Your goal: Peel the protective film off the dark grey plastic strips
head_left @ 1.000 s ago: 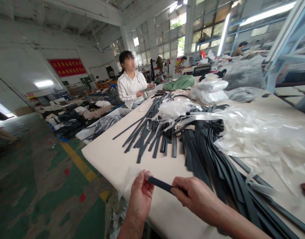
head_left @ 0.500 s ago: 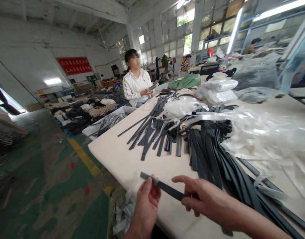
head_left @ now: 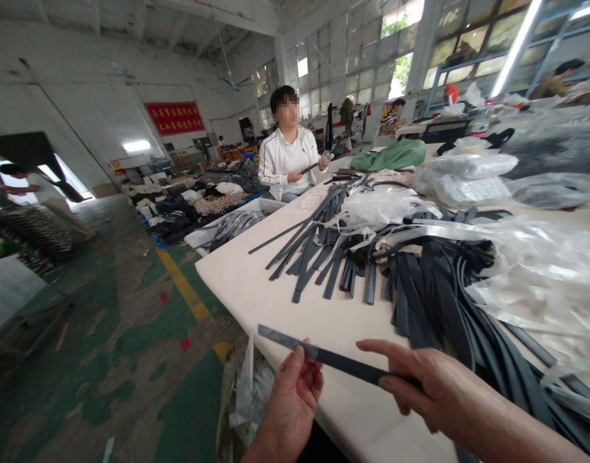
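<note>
A dark flat strap (head_left: 343, 361) runs between both my hands above the near edge of the cream table (head_left: 237, 292). My right hand (head_left: 423, 382) grips the strap with the index finger stretched along it. My left hand (head_left: 295, 395) pinches the strap near its free end, thumb on top. The bare strap end sticks out left past the table edge. A clear plastic sleeve (head_left: 249, 392) hangs below my left hand, off the strap. A big pile of the same dark straps (head_left: 420, 289) lies on the table beyond my hands.
Clear plastic wrappers (head_left: 536, 276) are heaped at right, bagged goods (head_left: 468, 177) and a green bag (head_left: 396, 154) farther back. A person in a white jacket (head_left: 288, 161) sits at the table's far left side, handling a strap. Piles of goods cover the green floor (head_left: 145, 321).
The clear sleeve has come off the strap's end, which now sticks out bare to the left. My left hand slid along the strap and the view turned left.
</note>
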A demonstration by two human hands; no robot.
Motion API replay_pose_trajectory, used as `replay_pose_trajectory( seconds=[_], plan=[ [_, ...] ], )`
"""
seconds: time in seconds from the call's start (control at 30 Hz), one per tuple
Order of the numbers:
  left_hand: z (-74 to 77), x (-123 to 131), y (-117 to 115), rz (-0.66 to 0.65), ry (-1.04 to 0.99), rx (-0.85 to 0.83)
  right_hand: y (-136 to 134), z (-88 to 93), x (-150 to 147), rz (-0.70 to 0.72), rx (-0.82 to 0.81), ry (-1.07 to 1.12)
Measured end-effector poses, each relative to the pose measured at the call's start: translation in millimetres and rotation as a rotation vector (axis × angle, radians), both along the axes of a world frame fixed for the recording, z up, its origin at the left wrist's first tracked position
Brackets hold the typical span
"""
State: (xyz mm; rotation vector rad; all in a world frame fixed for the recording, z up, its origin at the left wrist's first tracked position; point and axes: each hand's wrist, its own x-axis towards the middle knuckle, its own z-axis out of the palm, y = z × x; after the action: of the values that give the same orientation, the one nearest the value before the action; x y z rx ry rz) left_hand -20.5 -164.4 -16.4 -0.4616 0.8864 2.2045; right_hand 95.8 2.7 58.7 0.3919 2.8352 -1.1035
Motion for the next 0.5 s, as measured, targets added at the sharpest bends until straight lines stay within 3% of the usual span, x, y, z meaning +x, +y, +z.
replay_pose_trajectory(
  seconds=[0.2, 0.4, 0.5],
  plan=[
    [-1.2, 17.0, 0.7, -0.082, -0.028, 0.033, -15.4, -3.6, -6.4, 0.051, -0.031, 0.053],
    [1.3, 13.9, -4.8, -0.046, 0.039, -0.002, 1.4, -4.9, -0.4, 0.031, -0.009, 0.081],
    [3.3, 20.1, -0.6, -0.088, 0.05, 0.029, -5.8, -9.1, -4.4, 0.041, -0.034, 0.103]
  ],
)
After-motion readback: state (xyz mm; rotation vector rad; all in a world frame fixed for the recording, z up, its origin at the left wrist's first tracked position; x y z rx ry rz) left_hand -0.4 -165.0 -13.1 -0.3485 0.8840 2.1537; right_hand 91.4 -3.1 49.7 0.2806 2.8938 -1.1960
